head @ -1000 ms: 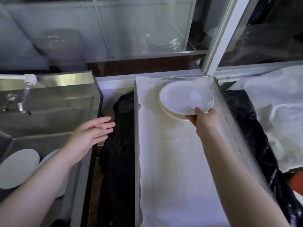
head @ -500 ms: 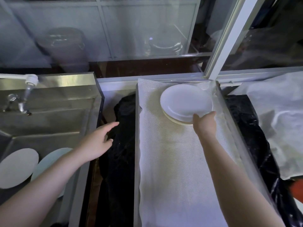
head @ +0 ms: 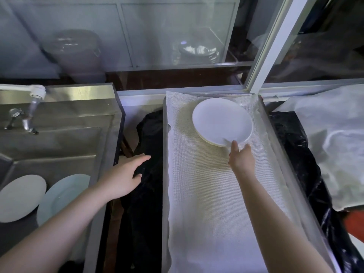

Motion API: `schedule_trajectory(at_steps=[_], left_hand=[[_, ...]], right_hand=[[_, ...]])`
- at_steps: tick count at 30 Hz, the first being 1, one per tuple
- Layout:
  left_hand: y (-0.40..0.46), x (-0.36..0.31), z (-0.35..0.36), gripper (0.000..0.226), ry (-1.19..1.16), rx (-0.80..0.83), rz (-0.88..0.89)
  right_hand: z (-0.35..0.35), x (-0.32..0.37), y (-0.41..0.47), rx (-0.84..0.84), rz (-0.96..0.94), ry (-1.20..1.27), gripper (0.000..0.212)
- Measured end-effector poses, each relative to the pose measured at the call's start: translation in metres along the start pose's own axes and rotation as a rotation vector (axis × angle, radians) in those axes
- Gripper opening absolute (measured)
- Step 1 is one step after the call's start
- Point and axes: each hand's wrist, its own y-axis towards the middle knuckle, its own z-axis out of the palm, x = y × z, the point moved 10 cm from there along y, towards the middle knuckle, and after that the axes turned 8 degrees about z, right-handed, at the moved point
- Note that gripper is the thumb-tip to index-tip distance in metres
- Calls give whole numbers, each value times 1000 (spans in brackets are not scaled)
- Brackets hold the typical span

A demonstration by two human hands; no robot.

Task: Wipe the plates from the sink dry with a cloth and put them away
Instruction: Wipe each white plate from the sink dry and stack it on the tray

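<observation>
White plate [head: 222, 121] now sits stacked upper right; my right hand [head: 240, 159] has let go, fingers spread; left hand [head: 122, 177] loose, reaching for sink plates [head: 21, 198].

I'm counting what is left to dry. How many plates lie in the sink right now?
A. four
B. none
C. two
C: two plates lie side by side in the steel sink, at its near left.

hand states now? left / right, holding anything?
Left hand: open, fingers extended over the black cloth, holding nothing.
Right hand: open, fingertips at the rim of the white plate, no grip on it.
</observation>
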Motion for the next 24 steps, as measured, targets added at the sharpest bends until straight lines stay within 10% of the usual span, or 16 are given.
schedule_trajectory(at_steps=[24], left_hand=[[-272, 193, -80, 69, 153, -32, -21]], right_hand=[[255, 81, -410, 221, -927, -667, 36]])
